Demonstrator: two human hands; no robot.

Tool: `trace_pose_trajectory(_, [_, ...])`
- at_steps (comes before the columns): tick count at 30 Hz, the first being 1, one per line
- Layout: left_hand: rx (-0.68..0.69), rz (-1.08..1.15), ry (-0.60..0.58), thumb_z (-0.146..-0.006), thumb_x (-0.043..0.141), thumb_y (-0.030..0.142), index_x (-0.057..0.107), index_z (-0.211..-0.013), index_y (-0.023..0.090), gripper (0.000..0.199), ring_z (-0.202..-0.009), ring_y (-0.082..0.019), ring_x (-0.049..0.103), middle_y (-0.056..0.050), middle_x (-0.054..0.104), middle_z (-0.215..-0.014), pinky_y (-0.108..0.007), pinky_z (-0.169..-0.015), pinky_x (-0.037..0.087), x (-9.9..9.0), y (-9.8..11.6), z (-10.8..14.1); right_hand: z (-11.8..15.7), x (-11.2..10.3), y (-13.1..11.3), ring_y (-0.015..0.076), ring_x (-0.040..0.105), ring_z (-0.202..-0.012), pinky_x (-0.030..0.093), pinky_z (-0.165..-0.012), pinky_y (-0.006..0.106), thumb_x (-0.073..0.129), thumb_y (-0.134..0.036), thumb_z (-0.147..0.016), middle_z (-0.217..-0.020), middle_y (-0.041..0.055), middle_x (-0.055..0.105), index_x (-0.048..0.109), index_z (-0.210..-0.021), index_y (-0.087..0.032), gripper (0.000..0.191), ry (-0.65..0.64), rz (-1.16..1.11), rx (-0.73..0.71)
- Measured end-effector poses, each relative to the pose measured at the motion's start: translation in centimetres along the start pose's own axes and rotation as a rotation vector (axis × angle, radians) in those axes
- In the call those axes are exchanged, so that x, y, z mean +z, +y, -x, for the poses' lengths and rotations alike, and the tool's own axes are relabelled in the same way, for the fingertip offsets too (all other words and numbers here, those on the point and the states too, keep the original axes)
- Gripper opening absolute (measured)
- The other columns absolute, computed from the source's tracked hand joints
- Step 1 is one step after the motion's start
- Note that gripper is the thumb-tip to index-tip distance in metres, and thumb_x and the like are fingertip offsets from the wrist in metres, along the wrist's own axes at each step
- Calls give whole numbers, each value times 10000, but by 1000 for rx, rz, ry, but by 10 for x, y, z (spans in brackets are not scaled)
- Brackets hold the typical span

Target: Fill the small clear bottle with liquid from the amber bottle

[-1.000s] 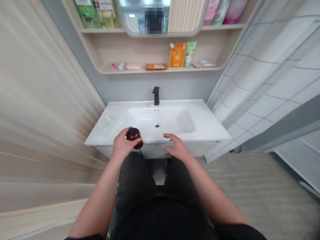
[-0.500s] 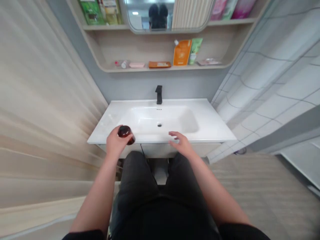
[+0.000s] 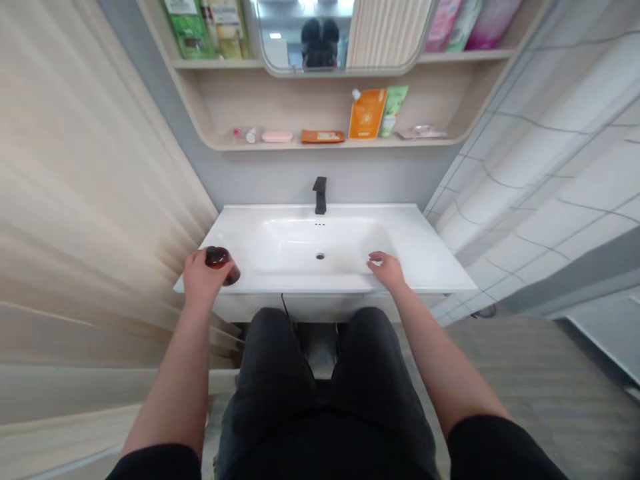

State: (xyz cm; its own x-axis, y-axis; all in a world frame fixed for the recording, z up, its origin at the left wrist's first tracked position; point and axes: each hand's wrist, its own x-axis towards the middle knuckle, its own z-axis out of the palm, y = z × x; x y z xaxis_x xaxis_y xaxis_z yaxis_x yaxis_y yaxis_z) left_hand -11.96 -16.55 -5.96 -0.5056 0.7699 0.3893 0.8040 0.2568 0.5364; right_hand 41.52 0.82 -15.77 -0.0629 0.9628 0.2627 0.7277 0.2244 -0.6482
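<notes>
A pale wooden shelf [image 3: 280, 107] carries a small clear bottle [image 3: 251, 136], a pink soap bar [image 3: 277, 137], a flat orange packet [image 3: 323, 137], an upright orange pouch [image 3: 367, 113], a green tube [image 3: 393, 111] and a shallow dish [image 3: 423, 133] (its contents too small to tell). Below, the white vanity basin [image 3: 420, 247] bears a black faucet [image 3: 320, 195].

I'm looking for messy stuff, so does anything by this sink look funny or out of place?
Yes, a thin black wire hangs loose down the front of the white cabinet under the white basin. It looks odd because it isn't tucked away.
</notes>
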Motion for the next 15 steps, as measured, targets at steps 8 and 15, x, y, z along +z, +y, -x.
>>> trace_pose_trajectory(8, [84,-39,119,-828,929,445,623,-1398,108,729,-1347,-375,623,-161,675,-1367,-526,-1180,535,-5,-18,-5,9,2,7,311,803,-1139,594,-1113,457,693,-294,-921,-1182,97,871,827,-1162,-213,287,45,77,-33])
trace_pose_trajectory(15, [-176,224,410,-1012,649,287,683,-1222,145,256,-1053,-220,724,-39,720,-1133,-403,-981,627,-34,-60,15,12,1,2,319,799,-1174,588,-1127,454,652,-279,-937,-1204,103,870,830,-1156,-204,292,58,64,-61])
